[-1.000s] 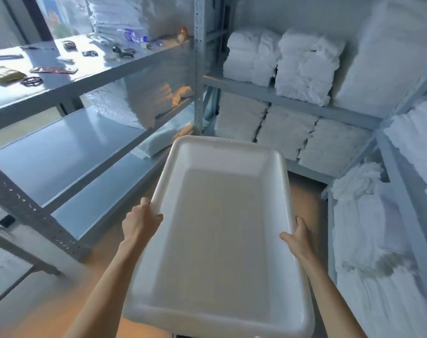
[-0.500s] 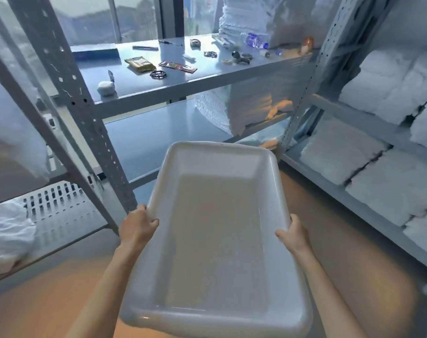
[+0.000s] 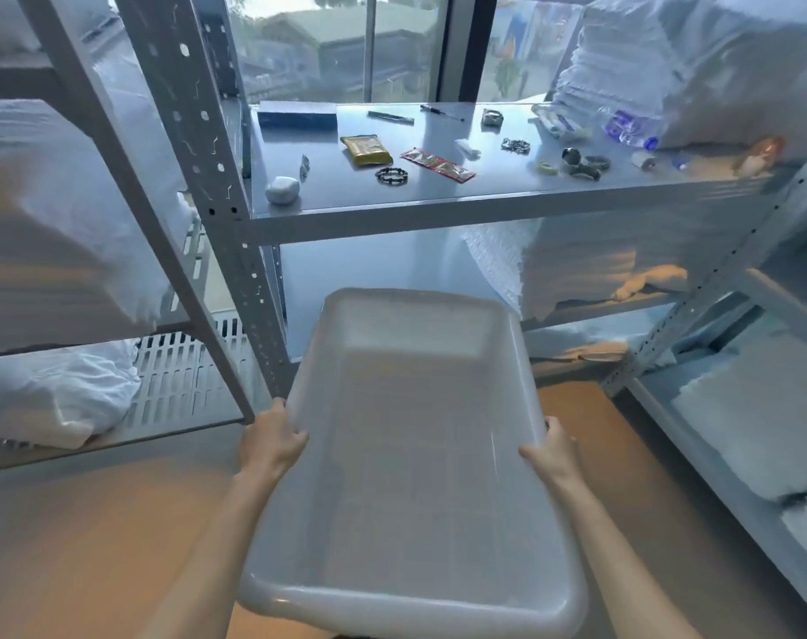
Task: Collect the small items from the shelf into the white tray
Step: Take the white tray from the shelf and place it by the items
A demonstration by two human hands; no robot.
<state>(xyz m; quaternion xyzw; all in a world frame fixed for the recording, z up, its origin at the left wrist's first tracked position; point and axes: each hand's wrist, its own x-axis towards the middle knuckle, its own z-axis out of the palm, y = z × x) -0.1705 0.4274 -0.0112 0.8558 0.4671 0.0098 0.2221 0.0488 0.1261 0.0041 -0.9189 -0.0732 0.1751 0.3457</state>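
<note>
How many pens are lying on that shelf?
2. One pen lies at the back of the shelf, right of the blue box; the other pen lies just right of it. More may hide among the clutter.

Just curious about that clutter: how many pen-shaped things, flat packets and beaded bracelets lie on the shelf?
Pen-shaped things: 2
Flat packets: 2 (yellow, red)
Beaded bracelets: 2
Total: 6

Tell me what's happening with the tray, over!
Left hand and right hand grip the white tray by its long rims. Tray empty, held below the shelf. Yellow packet, bead bracelet there, untouched. Nothing blocking.
</note>
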